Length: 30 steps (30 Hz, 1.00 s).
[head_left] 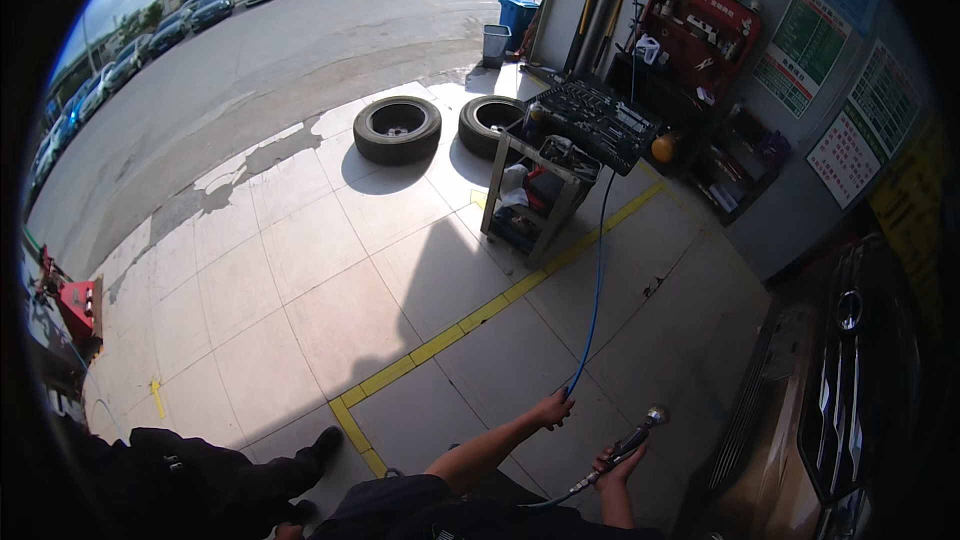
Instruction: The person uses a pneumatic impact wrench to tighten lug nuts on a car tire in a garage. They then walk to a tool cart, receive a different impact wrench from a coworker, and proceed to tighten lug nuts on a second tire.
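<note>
My left hand (550,408) is closed around a blue air hose (597,300). From there the hose runs up across the floor toward the tool cart. In my right hand (616,475) is a slim dark air tool (630,443) with a round shiny metal head, pointing up and to the right. A hose joins the tool's rear end and passes low in front of my body. The tool's exact kind is too small to make out.
A tool cart (540,225) carries an open socket set (600,120). Two tyres, a left one (398,148) and a right one (478,142), lie behind it. A car's front (850,380) stands close right. Another person's dark boot (322,447) is at lower left, near yellow floor tape (440,342).
</note>
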Available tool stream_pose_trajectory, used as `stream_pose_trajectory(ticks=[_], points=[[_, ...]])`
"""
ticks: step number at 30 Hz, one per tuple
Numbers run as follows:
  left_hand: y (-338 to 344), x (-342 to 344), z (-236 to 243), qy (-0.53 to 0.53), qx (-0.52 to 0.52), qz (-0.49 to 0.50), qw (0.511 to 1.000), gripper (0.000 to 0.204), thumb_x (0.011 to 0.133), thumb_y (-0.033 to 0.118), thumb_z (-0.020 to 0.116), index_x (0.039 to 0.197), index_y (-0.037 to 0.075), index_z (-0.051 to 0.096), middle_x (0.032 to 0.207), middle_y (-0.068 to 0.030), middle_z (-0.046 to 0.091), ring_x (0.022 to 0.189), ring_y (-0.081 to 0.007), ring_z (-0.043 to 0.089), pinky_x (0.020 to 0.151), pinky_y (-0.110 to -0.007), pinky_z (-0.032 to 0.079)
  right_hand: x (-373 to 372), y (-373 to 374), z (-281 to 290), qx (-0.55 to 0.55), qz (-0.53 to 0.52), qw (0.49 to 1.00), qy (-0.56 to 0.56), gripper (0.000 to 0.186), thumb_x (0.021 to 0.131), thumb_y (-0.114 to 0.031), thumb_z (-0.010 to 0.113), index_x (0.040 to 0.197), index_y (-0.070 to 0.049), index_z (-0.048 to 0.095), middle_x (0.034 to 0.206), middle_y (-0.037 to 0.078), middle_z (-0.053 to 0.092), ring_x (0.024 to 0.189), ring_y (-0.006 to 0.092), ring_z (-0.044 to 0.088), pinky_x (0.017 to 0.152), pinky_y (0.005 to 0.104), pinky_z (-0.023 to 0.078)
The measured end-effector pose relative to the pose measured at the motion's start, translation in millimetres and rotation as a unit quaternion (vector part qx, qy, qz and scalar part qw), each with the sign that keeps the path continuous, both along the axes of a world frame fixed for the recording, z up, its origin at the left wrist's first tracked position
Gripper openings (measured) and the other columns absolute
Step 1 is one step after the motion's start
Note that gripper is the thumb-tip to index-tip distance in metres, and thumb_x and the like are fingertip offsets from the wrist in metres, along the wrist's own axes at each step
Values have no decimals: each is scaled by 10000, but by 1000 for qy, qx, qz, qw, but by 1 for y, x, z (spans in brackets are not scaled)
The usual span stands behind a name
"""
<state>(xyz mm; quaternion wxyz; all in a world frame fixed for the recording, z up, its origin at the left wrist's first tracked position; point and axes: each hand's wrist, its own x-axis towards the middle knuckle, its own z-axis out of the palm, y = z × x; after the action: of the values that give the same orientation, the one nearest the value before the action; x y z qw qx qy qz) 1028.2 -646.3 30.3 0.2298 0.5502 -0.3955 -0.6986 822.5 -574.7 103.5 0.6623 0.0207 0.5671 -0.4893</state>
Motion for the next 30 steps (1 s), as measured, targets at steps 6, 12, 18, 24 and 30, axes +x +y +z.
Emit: stream_pose_trajectory(ticks=[6, 12, 18, 24, 30], points=[[-167, -157, 80, 48, 12, -184, 982, 570, 983, 437, 406, 1399, 50, 354, 1267, -180, 514, 1028, -327, 599, 830, -516, 522, -54, 84, -2, -77, -221, 970, 65, 728, 748, -871, 324, 792, -159, 473, 557, 14, 461, 404, 167, 403, 362, 288, 315], [-246, -154, 52, -94, -103, 34, 990, 729, 906, 234, 554, 1453, -37, 155, 1137, -228, 593, 973, -338, 629, 794, -472, 537, -62, 75, -37, -136, -309, 933, 126, 684, 748, -872, 312, 655, -215, 476, 482, -5, 478, 339, 170, 399, 330, 285, 333], [-346, 55, -46, -411, -132, 163, 887, 637, 884, 142, 535, 1404, -98, 256, 1127, -221, 611, 1025, -327, 637, 804, -392, 542, -38, 38, -84, -167, -184, 968, 24, 700, 748, -870, 316, 740, -197, 507, 486, -6, 432, 336, 148, 357, 323, 263, 308], [-273, -215, 159, -1, -95, -247, 964, 534, 981, 148, 351, 1494, 264, 254, 603, -53, 386, 477, -135, 318, 422, -318, 317, -29, 47, -54, -125, -252, 957, 75, 686, 770, -850, 317, 850, -201, 523, 545, -13, 449, 374, 146, 387, 326, 268, 320], [-318, -122, 266, 144, -217, -225, 939, 538, 1011, 204, 375, 1514, 187, 184, 630, 0, 381, 453, -83, 284, 409, -288, 299, -32, 28, -17, -146, -216, 965, -24, 716, 785, -851, 272, 980, -199, 495, 621, 26, 490, 461, 165, 455, 357, 304, 343]])
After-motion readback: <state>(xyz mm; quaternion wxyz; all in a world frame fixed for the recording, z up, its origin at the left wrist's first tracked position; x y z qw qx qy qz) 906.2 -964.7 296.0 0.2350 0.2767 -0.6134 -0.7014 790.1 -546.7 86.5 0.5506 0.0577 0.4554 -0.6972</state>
